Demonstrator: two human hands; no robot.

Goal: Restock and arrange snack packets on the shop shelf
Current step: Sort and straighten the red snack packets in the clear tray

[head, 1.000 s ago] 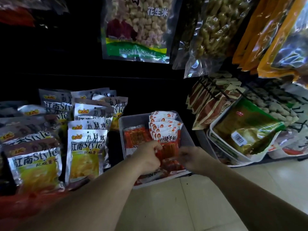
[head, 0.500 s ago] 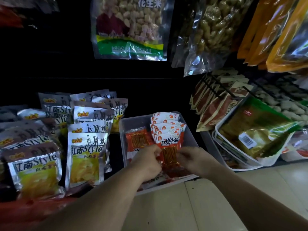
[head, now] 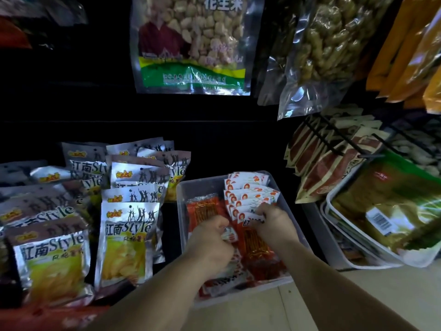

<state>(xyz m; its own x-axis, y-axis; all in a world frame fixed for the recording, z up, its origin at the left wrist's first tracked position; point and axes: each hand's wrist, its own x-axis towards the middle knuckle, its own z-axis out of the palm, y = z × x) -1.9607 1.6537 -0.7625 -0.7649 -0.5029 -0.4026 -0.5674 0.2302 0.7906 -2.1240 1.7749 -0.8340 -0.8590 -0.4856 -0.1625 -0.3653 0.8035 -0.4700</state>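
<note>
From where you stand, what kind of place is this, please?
Probably a small snack shop: silver snack packets standing in rows, a peanut bag hanging above, and a clear bin of red packets.

A dark low shelf (head: 171, 235) carries the stock. Silver snack packets (head: 126, 237) stand on it in upright rows, one behind another, filling the 9 o'clock side. Just beside them, at the centre, sits a clear plastic bin (head: 188, 187) filled with red snack packets (head: 205, 209). At 3 o'clock of the bin, stacked white trays (head: 358, 263) rest low, tilted. Pale tiled floor (head: 310, 306) spreads at 6 o'clock, below the bin's near edge.
</note>
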